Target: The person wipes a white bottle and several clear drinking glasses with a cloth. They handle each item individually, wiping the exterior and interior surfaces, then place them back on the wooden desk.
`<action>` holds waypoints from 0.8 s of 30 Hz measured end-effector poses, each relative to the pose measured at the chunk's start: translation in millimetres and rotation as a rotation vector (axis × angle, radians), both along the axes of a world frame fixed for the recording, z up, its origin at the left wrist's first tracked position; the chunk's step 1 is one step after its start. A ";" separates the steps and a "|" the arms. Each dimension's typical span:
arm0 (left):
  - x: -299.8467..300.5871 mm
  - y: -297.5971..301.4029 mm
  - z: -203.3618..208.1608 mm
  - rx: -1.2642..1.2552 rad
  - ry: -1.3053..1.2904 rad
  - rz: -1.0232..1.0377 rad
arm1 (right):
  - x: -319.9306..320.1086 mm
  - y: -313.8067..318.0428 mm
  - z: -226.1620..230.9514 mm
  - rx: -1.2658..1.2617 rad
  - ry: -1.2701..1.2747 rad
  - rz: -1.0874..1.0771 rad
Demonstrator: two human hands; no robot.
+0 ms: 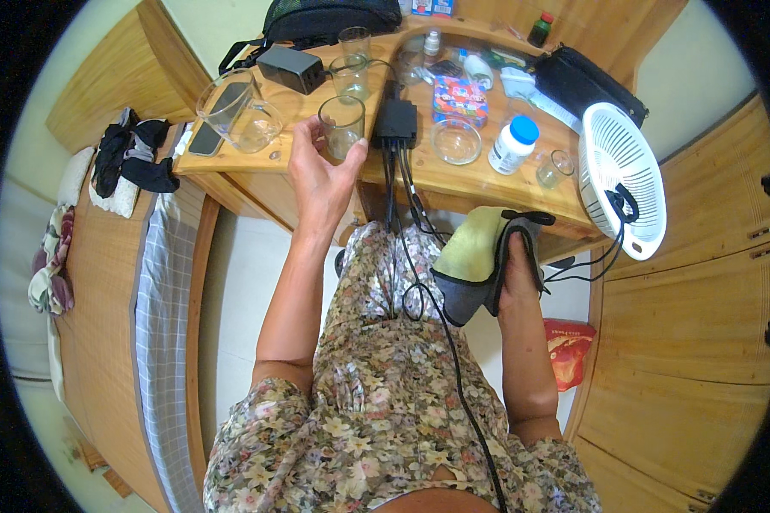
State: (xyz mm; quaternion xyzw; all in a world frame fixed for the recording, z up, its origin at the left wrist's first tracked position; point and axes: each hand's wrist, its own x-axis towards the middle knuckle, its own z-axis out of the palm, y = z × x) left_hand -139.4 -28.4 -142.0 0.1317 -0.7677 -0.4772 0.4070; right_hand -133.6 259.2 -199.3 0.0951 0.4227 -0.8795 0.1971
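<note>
Between eleven and twelve o'clock, three clear tumblers (342, 126), plus one glass jug (241, 120) near ten and two black boxes (291, 70), one at eleven, one at twelve. At one o'clock, one glass bowl (455, 144); at two, one blue-capped white bottle (512, 152), one small glass (549, 175) and one white basket (654, 214). Toward three, one yellow-and-grey cloth (470, 245) and one right hand (515, 272); at eleven, one left hand (323, 175).

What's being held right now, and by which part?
Left hand: a clear glass, by its sides. Right hand: a yellow-grey cloth, by its right side; fingers partly hidden.
</note>
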 end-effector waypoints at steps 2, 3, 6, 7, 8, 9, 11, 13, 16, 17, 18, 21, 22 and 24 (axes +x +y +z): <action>-4.7 -2.9 -2.0 -0.026 0.006 0.041 | -0.6 1.6 -3.4 -0.009 0.004 0.001; -6.6 -4.0 -3.1 -0.032 0.019 0.052 | -1.5 2.2 -5.3 -0.020 0.006 -0.002; -9.9 -7.1 -6.0 -0.076 -0.015 0.113 | -3.8 4.2 -10.9 -0.050 0.011 0.003; -10.6 -8.0 -6.8 -0.101 -0.023 0.136 | -4.0 4.8 -12.2 -0.060 0.012 0.007; -11.2 -8.9 -7.6 -0.097 -0.040 0.143 | -4.0 5.2 -13.3 -0.071 0.008 0.018; -11.6 -9.8 -8.2 -0.099 -0.040 0.148 | -3.7 5.2 -14.1 -0.083 0.003 0.028; -12.5 -11.3 -9.4 -0.119 -0.049 0.159 | -3.2 4.9 -14.7 -0.103 -0.001 0.033; -12.9 -12.5 -10.1 -0.156 -0.056 0.172 | -2.6 4.2 -14.5 -0.148 0.001 0.043; -12.5 -13.6 -9.8 -0.154 -0.058 0.189 | -2.5 3.1 -14.0 -0.187 0.006 0.078; -12.3 -13.9 -9.2 -0.150 -0.071 0.191 | -1.9 3.3 -13.9 -0.187 0.001 0.084; -11.9 -14.3 -8.4 -0.146 -0.083 0.193 | -1.7 3.4 -14.1 -0.187 -0.004 0.091; -10.1 -14.4 -5.8 -0.164 -0.103 0.216 | 0.0 2.8 -15.7 -0.149 0.010 0.052; -9.5 -13.7 -5.3 -0.175 -0.106 0.227 | 0.7 2.6 -16.4 -0.131 0.019 0.029; -6.9 -12.8 -4.8 -0.219 -0.173 0.217 | 1.5 2.5 -17.6 -0.140 0.010 0.029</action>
